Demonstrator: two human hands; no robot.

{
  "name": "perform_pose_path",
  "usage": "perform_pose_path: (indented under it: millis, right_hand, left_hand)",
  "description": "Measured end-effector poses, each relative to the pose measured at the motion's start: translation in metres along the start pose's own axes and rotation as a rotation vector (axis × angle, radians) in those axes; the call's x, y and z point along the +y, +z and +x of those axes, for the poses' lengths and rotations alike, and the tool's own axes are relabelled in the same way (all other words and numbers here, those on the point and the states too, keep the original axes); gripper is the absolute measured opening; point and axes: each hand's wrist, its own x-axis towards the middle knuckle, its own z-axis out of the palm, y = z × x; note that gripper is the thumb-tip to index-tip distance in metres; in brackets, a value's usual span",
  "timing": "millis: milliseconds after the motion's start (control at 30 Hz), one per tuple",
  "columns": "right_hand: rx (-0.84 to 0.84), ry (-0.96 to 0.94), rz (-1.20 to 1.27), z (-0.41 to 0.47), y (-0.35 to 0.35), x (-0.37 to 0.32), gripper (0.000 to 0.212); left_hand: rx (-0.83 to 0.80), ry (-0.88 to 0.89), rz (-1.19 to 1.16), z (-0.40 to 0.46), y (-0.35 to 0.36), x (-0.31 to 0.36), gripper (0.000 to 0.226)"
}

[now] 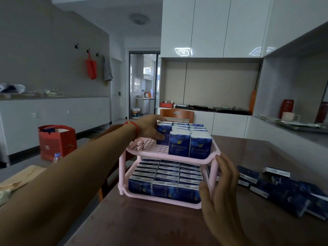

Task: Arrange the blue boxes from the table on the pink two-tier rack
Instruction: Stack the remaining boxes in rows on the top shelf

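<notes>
Background stuff, all placed from the grip: way off to its left and lower down there's a red gift bag (57, 141) sitting on the floor, with a plastic bottle (57, 157) just in front of it. Up and left, a red tote bag (91, 67) hangs from a wall hook, and a grey cloth (108, 69) hangs beside it. Right behind the grip is a wooden chair back (177, 115). Further back and a bit left, a white bucket (135, 113) stands in the doorway. Far right of the grip there's a red vase (286, 108) on a counter with a white mug (289, 116) touching or just in front of it. White cabinets (213, 25) are overhead, and a round ceiling light (139, 19) is up top.
</notes>
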Motion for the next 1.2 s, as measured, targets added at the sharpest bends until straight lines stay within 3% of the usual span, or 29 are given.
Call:
perform_pose_path:
  millis: [167, 367, 667, 733, 800, 900, 967, 1033, 1133, 1200]
  right_hand:
    - [-0.021, 0.0, -0.001, -0.001, -0.001, 0.002, 0.062]
    - [-0.022, 0.007, 0.012, -0.001, -0.001, 0.003, 0.064]
    - [-0.026, 0.043, 0.027, 0.0, -0.005, 0.003, 0.061]
    - [-0.012, 0.081, 0.046, 0.001, -0.006, 0.003, 0.059]
    - [0.008, 0.136, 0.073, 0.001, -0.006, 0.004, 0.058]
    - [0.063, 0.323, 0.13, 0.003, -0.006, 0.009, 0.06]
    - [0.088, 0.48, 0.145, 0.004, -0.007, 0.015, 0.06]
    - [0.103, 0.581, 0.126, 0.002, -0.012, 0.023, 0.056]
    - [0.085, 0.711, 0.013, -0.001, -0.026, 0.038, 0.046]
    - [0.035, 0.78, -0.088, -0.002, -0.039, 0.053, 0.038]
  left_hand:
    - [0.029, 0.014, 0.043, 0.002, 0.004, 0.003, 0.066]
    - [0.013, -0.026, 0.043, -0.004, 0.005, 0.007, 0.089]
    - [-0.005, -0.066, -0.074, -0.016, -0.003, 0.011, 0.094]
    - [0.103, -0.04, -0.114, -0.028, -0.006, 0.016, 0.082]
    - [0.357, 0.026, -0.012, -0.044, -0.004, 0.022, 0.069]
    - [0.801, 0.236, 0.06, -0.084, 0.015, 0.039, 0.051]
    - [0.95, 0.395, -0.005, -0.119, 0.04, 0.057, 0.044]
    - [0.926, 0.54, -0.046, -0.15, 0.075, 0.076, 0.039]
    - [0.673, 0.671, -0.069, -0.175, 0.136, 0.095, 0.034]
    - [0.496, 0.65, -0.072, -0.173, 0.174, 0.102, 0.035]
